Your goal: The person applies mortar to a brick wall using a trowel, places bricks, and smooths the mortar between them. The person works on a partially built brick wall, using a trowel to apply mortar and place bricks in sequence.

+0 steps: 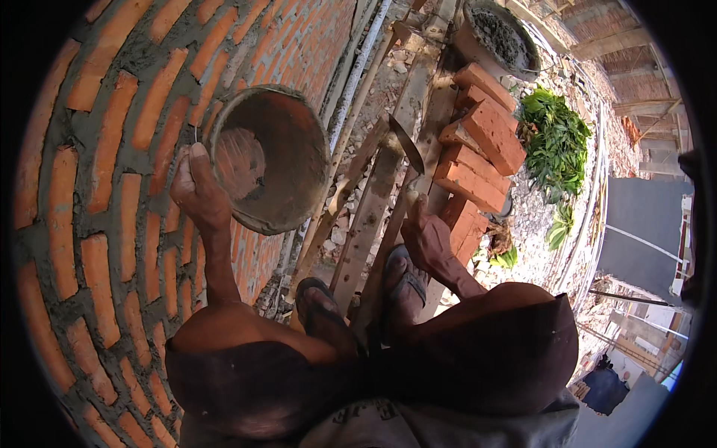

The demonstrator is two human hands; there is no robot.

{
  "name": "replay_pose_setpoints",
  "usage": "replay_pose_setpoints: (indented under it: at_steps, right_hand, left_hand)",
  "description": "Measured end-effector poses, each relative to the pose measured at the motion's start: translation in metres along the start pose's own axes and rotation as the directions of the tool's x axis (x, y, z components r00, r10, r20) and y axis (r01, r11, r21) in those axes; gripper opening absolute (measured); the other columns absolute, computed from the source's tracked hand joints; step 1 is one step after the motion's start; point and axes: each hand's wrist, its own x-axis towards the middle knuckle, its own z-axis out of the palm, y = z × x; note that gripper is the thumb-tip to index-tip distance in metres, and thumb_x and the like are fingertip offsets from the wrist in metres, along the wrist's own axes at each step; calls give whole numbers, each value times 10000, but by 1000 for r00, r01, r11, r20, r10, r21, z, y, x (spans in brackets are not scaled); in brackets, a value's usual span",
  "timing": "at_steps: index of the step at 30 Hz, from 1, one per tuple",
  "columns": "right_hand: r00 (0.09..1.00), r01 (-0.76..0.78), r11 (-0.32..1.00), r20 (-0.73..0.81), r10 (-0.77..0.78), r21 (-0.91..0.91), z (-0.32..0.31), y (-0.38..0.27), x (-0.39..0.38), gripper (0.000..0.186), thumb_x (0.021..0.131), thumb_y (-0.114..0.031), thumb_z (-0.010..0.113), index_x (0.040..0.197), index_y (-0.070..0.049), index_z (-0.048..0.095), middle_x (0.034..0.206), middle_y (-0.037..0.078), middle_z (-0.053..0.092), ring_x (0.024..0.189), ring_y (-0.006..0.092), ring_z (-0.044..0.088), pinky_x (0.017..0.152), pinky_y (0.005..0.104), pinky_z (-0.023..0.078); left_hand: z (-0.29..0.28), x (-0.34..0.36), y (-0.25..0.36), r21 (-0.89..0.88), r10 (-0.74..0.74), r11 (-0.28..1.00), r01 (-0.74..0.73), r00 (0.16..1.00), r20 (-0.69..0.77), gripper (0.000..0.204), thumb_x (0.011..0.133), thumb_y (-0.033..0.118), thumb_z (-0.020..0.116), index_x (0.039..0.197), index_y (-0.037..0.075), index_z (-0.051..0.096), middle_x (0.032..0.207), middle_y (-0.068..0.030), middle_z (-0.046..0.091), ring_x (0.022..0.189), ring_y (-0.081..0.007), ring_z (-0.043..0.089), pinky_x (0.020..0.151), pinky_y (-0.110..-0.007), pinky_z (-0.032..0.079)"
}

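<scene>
My left hand (200, 188) is closed on the thin wire handle of a mortar-stained bucket (295, 160). The bucket is tipped so its mouth faces me, with only smears of grey mortar visible inside. It hangs beside the brick wall (157, 101) on my left. In my right hand (429, 237) is a trowel (406, 146), its narrow dark blade pointing away from me over the planks. A stack of orange bricks (489, 138) lies just beyond and to the right of that hand.
Under my sandalled feet run wooden planks (366, 216) with gaps showing rubble below. A tub (497, 37) of grey mortar stands at the far end, past the bricks. Green leafy cuttings (553, 142) lie on rubble to the right. A pale pole (360, 63) runs along the wall.
</scene>
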Motion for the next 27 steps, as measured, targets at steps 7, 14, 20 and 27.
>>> replay_pose_setpoints:
  at_steps: [7, 14, 20, 27]
  right_hand:
    - [942, 329, 925, 3, -336, 190, 10, 11, -57, 680, 819, -73, 534, 1370, 122, 186, 744, 232, 599, 671, 405, 601, 584, 471, 479]
    - [989, 84, 990, -132, -69, 111, -1, 5, -38, 596, 815, -121, 569, 1323, 56, 313, 880, 278, 599, 753, 441, 606, 635, 476, 486]
    - [877, 393, 892, -382, -291, 223, -20, -1, -35, 592, 844, -151, 571, 1372, -13, 341, 938, 248, 592, 743, 422, 618, 586, 460, 497]
    - [895, 445, 889, -57, -442, 107, -9, -2, -5, 591, 827, -146, 567, 1323, 70, 329, 842, 264, 554, 697, 400, 599, 589, 453, 484]
  left_hand:
    - [7, 2, 4, 70, -13, 997, 15, 999, -32, 428, 965, 310, 492, 968, -107, 585, 771, -65, 547, 723, -146, 461, 670, -309, 415]
    - [6, -6, 1, -41, 8, 999, -10, 1000, -29, 379, 963, 274, 516, 896, -93, 581, 735, -6, 499, 711, -115, 431, 651, -292, 400]
    - [6, 0, -3, -109, -78, 990, 84, 995, 59, 287, 940, 214, 561, 921, -66, 619, 830, 19, 545, 778, -78, 475, 711, -267, 416]
    - [22, -21, 14, 161, 252, 946, -281, 951, 177, 320, 957, 250, 504, 787, -19, 543, 618, 5, 434, 574, -122, 349, 531, -303, 339]
